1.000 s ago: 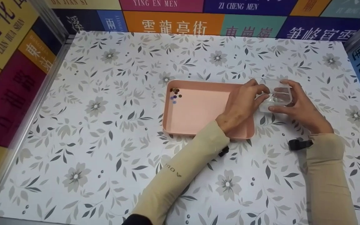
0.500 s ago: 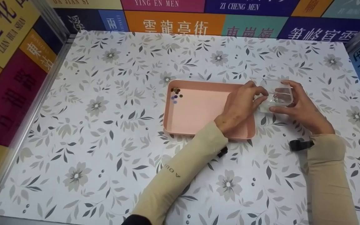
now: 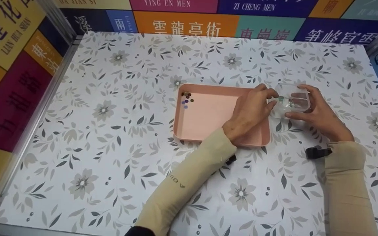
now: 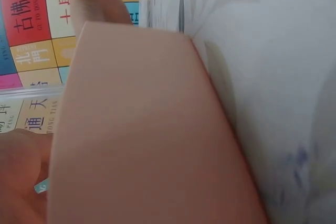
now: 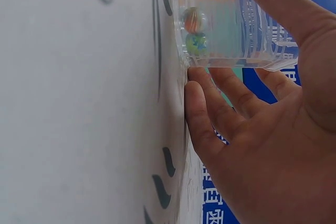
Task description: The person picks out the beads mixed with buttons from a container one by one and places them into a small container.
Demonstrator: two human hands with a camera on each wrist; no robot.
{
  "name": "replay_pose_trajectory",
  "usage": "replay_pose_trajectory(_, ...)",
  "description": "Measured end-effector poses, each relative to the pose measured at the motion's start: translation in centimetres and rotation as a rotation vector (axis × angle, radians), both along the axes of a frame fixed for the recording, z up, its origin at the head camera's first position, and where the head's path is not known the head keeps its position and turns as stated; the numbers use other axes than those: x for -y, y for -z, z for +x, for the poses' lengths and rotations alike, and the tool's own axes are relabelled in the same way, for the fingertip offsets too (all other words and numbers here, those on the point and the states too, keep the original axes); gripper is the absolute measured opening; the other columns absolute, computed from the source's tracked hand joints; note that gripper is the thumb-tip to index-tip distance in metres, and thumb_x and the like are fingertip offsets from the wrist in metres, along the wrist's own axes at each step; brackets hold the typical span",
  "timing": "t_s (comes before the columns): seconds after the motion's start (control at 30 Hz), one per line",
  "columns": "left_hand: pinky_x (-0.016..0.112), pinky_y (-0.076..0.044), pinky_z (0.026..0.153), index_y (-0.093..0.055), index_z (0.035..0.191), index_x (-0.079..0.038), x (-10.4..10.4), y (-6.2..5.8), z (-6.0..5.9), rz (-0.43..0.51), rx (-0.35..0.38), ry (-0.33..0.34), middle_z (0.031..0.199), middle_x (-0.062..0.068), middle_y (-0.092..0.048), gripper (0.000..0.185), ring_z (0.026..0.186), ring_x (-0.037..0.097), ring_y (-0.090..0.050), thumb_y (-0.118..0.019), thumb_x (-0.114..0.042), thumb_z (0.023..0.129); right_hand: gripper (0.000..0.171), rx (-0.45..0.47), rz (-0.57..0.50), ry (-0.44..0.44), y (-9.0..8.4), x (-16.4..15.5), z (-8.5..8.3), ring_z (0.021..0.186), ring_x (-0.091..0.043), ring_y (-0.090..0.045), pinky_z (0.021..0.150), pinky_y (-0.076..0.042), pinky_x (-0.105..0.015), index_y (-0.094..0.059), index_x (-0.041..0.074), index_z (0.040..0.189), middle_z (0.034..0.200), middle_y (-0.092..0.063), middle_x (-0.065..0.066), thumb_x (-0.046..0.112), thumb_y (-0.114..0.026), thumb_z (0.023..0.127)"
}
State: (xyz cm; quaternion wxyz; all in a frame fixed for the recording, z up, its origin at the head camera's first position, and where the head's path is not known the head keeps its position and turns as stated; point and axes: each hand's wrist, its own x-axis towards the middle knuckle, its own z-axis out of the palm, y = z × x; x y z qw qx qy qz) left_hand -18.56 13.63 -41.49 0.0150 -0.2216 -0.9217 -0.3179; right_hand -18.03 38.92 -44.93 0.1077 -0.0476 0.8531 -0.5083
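Note:
My right hand (image 3: 322, 114) grips a clear plastic box (image 3: 304, 96), thumb on the near side and fingers round the far side. Inside it, green marbles (image 3: 291, 104) show; the right wrist view has several multicoloured marbles (image 5: 194, 20) along its bottom. My left hand (image 3: 249, 109) reaches over the right end of a pink tray (image 3: 208, 141), its bent fingers at the box's left side. A greenish marble (image 3: 281, 98) appears right at those fingertips; whether they pinch it cannot be made out. The tray's outer wall (image 4: 136, 114) covers much of the left wrist view.
Several small dark and blue round pieces (image 3: 186, 100) lie in the tray's far left corner. Floral-patterned cloth (image 3: 110, 157) covers the table. Printed panels (image 3: 189, 24) stand along the back and sides.
My left fingertips have drawn back slightly leftward relative to the box, and a greenish marble now shows beside them. The right hand keeps its grip; the head view has shifted a little.

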Motion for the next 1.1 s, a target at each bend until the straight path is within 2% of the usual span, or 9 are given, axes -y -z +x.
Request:
replay_pose_trajectory(0.1,0.021,-0.053,0.073,-0.077,0.121,-0.029,0.6,-0.1,0.0,-0.007,0.005,-0.019,0.111,-0.009,-0.068,0.021,0.091,0.004,-0.068,-0.066,-0.028,0.103,0.094,-0.003,-0.004,0.001,0.1,0.1,0.1,0.134,-0.006,-0.051,0.092,-0.049,-0.010,-0.021,0.031,0.160,0.152,-0.046,-0.004,0.005,-0.079,0.091)
replay_pose_trajectory(0.27,0.024,-0.055,0.076,-0.079,0.117,-0.028,1.5,-0.3,0.0,-0.033,0.006,-0.032,0.109,-0.008,-0.070,0.020,0.093,0.008,-0.070,-0.064,-0.025,0.103,0.094,-0.005,0.005,0.005,-0.1,0.2,0.2,0.132,-0.005,-0.051,0.091,-0.050,-0.010,-0.022,0.031,0.160,0.151,-0.047,-0.002,0.006,-0.080,0.090)
replay_pose_trajectory(0.47,0.027,-0.054,0.073,-0.079,0.115,-0.027,2.9,-0.3,-0.2,-0.051,-0.006,-0.070,0.106,-0.007,-0.070,0.020,0.086,0.011,-0.069,-0.064,-0.024,0.103,0.094,0.004,0.028,0.012,-0.1,0.1,0.0,0.133,-0.005,-0.051,0.091,-0.048,-0.009,-0.021,0.033,0.160,0.152,-0.046,-0.003,0.009,-0.081,0.090)
replay_pose_trajectory(0.7,0.028,-0.056,0.079,-0.080,0.117,-0.024,4.6,0.1,-0.7,-0.080,-0.013,-0.115,0.109,-0.004,-0.072,0.021,0.093,0.012,-0.071,-0.065,-0.026,0.102,0.097,0.034,0.100,0.017,-0.1,0.0,0.1,0.136,-0.004,-0.048,0.089,-0.043,-0.008,-0.018,0.037,0.160,0.158,-0.042,-0.006,0.018,-0.082,0.091)
replay_pose_trajectory(0.97,0.030,-0.057,0.079,-0.081,0.113,-0.022,6.2,0.7,-1.2,-0.123,0.010,-0.168,0.107,-0.003,-0.073,0.018,0.091,0.013,-0.070,-0.068,-0.027,0.101,0.096,0.043,0.085,0.015,-0.1,-0.1,0.1,0.137,-0.008,-0.048,0.091,-0.043,-0.009,-0.017,0.037,0.161,0.157,-0.042,-0.004,0.016,-0.081,0.092)
replay_pose_trajectory(1.1,0.031,-0.057,0.081,-0.081,0.111,-0.021,7.2,0.9,-1.4,-0.134,-0.014,-0.192,0.104,-0.002,-0.074,0.017,0.090,0.014,-0.070,-0.069,-0.026,0.101,0.096,0.048,0.097,0.015,-0.2,-0.1,0.1,0.137,-0.008,-0.048,0.090,-0.043,-0.009,-0.017,0.039,0.160,0.158,-0.041,-0.005,0.017,-0.081,0.092)
